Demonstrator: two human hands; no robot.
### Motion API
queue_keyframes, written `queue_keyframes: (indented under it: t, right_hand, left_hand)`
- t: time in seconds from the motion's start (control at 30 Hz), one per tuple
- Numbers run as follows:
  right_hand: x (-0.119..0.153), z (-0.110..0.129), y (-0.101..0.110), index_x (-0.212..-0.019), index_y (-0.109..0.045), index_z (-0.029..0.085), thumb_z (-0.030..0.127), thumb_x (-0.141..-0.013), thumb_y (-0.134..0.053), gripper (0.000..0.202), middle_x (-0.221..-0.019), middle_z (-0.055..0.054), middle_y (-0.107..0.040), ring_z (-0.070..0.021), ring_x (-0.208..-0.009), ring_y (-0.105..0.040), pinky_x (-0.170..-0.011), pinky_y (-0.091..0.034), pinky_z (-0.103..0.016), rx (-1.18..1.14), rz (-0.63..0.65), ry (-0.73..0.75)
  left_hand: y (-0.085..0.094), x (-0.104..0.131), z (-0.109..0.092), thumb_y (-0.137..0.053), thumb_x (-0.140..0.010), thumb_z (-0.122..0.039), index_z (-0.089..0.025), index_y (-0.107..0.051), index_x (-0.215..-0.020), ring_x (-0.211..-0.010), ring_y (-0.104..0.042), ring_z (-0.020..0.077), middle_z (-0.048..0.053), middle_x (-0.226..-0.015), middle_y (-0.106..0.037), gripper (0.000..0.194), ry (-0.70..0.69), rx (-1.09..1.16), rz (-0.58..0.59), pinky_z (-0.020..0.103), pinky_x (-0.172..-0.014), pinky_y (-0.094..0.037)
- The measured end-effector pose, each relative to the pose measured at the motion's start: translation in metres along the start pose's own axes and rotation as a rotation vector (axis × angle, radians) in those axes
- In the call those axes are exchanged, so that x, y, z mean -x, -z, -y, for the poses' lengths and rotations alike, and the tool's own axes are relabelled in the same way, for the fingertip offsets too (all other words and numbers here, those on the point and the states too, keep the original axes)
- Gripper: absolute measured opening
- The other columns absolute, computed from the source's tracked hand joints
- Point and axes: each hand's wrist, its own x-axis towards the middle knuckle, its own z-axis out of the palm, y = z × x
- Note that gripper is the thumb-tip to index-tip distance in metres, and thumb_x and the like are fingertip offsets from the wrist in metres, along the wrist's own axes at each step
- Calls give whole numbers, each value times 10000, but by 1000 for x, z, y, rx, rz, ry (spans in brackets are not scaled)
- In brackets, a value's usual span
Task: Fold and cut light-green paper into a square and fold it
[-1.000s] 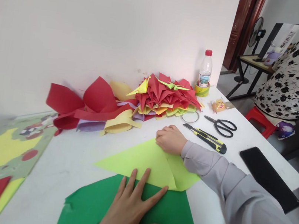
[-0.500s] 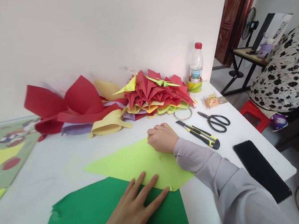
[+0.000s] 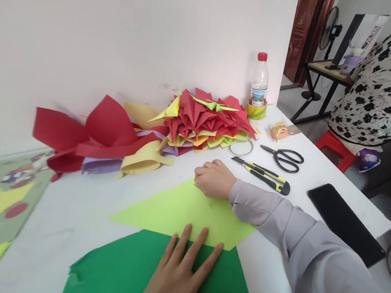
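Fingers spread, my left hand (image 3: pixel 176 278) lies flat over a dark green paper (image 3: pixel 111 266), its fingertips on the lower edge of a light green paper (image 3: pixel 167 208). The light green sheet overlaps the top of the dark green one. At the sheet's far corner, my right hand (image 3: pixel 214 179) is closed on the light green paper; its fingertips are hidden beneath the hand. A box cutter (image 3: pixel 262 175) and black-handled scissors (image 3: pixel 284 158) lie to the right, beyond my grey right sleeve.
Red, purple and yellow paper petals (image 3: pixel 110 129) and a folded red paper piece (image 3: pixel 206 121) line the wall. A bottle (image 3: pixel 259 85) stands in a tape roll (image 3: pixel 255 110). A black phone-like slab (image 3: pixel 345 223) lies right. Beyond sits a person in a floral shirt (image 3: pixel 384 86).
The whole view has shifted very slightly. Both hands hold the same places on the papers.
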Motion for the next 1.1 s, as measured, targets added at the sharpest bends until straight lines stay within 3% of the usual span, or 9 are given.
queue_keyframes:
  t: [0.2,0.37,0.5,0.8,0.93,1.1]
  right_hand:
    - [1,1,2,-927,-695,151,218,-979,-435,274,-1048,-73,-670,-239,-994,-551,-838,-300,-408,5,0,-5]
    - [3,0,-2,-948,-702,146,237,-986,-440,279,-1069,-80,-669,-236,-996,-541,-867,-293,-405,0,-16,11]
    - [4,-2,-6,-1004,-693,136,358,-969,-512,289,-1109,-92,-655,-247,-1035,-525,-897,-292,-405,-6,-23,32]
    - [4,-4,-9,-996,-689,141,377,-947,-553,276,-1084,-85,-654,-252,-1035,-512,-900,-293,-407,-37,-46,36]
    - [5,-4,-10,-996,-688,143,374,-952,-543,277,-1083,-81,-649,-247,-1032,-511,-894,-296,-409,-34,-51,34]
    - [5,-4,-10,-972,-689,142,361,-942,-566,252,-1063,-94,-651,-244,-1024,-514,-880,-302,-402,-54,-66,36]
  left_hand:
    - [-5,0,-2,-451,-703,-843,-374,-302,-1475,-1317,-267,563,174,-1501,-328,915,26,74,-10,663,-921,-367]
    - [4,-2,-3,-461,-737,-809,-359,-287,-1483,-1319,-293,546,168,-1511,-335,888,51,102,6,647,-939,-369]
    - [11,-2,-1,-484,-790,-736,-347,-280,-1487,-1329,-318,502,153,-1497,-377,824,68,84,-13,602,-959,-381]
    - [10,3,7,-491,-859,-615,-243,-435,-1420,-1340,-376,381,74,-1482,-454,675,48,-12,-36,475,-1001,-391]
    - [7,9,9,-474,-890,-558,-293,-447,-1409,-1323,-412,350,34,-1464,-482,584,94,-2,-6,480,-1054,-347]
    - [3,12,7,-503,-854,-628,-365,-408,-1426,-1298,-416,406,46,-1466,-470,636,131,43,8,531,-1019,-373]
